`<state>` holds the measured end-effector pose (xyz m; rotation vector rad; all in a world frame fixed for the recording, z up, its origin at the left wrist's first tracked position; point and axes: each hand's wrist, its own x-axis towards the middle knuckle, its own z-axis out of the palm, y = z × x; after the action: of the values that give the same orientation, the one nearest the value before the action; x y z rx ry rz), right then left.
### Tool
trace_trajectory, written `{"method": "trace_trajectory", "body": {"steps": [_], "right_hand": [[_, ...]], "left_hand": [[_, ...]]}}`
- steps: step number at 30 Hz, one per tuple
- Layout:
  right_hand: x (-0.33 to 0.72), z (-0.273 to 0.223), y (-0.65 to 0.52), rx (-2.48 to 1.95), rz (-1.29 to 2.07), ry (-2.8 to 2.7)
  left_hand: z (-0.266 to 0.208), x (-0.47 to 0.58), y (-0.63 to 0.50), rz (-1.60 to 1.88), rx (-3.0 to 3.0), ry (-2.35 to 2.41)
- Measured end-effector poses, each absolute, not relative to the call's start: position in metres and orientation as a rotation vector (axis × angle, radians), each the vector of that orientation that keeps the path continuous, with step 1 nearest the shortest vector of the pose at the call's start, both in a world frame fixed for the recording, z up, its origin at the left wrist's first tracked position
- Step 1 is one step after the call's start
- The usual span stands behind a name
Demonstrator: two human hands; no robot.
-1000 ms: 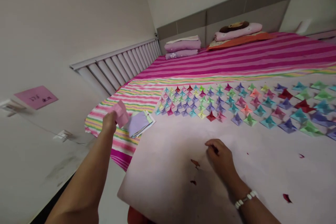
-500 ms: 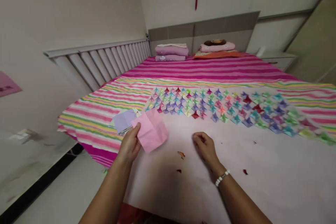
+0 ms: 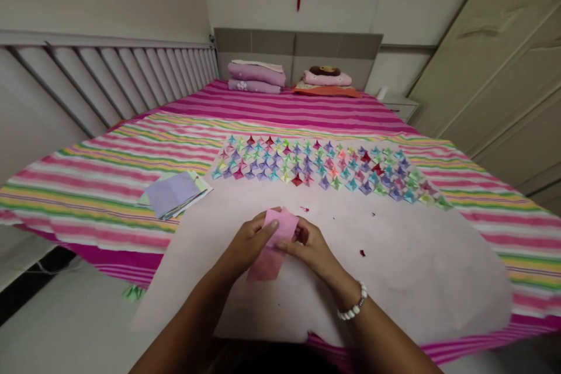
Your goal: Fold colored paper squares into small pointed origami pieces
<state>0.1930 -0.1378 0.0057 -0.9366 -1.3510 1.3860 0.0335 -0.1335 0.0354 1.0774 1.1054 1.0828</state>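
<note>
Between my two hands is a pink sheet of paper (image 3: 280, 227), its lower part hanging down in a darker pink. My left hand (image 3: 254, 239) pinches the left side, thumb on top. My right hand (image 3: 309, 245) grips the right side with thumb and fingers; a white bead bracelet (image 3: 353, 304) is on that wrist. Both hands are above a large pale sheet (image 3: 394, 269) spread on the bed. Rows of small folded paper shapes (image 3: 297, 179) in many colours stand along its far part. To the left lies a stack of paper squares (image 3: 173, 194), lilac on top.
A striped bed cover (image 3: 105, 169) runs under everything. Small dark red scraps (image 3: 362, 253) lie on the pale sheet. Folded purple bedding (image 3: 256, 74) and a pink pile (image 3: 328, 78) rest by the headboard (image 3: 346, 47). A white railing (image 3: 127, 73) borders the left side.
My right hand has moved left and taken hold of the pink paper, which my left hand alone held before. The paper came away from the stack towards the middle. The view has turned right.
</note>
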Motion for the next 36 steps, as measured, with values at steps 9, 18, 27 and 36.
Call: {"method": "trace_trajectory", "body": {"steps": [9,18,27,36], "right_hand": [[0.201,-0.003,-0.140,-0.979,1.514,-1.025],[0.204,-0.006,-0.146,-1.032,1.457,-0.856],[0.207,0.006,-0.150,-0.994,1.486,-0.880],[0.195,0.001,-0.159,-0.972,1.364,-1.103]], "left_hand": [[0.023,0.023,-0.141,1.000,1.084,0.953],[-0.002,0.014,-0.149,1.033,0.803,1.001],[0.023,0.016,-0.142,1.180,0.825,0.736],[0.015,0.056,-0.155,1.120,0.687,0.662]]}}
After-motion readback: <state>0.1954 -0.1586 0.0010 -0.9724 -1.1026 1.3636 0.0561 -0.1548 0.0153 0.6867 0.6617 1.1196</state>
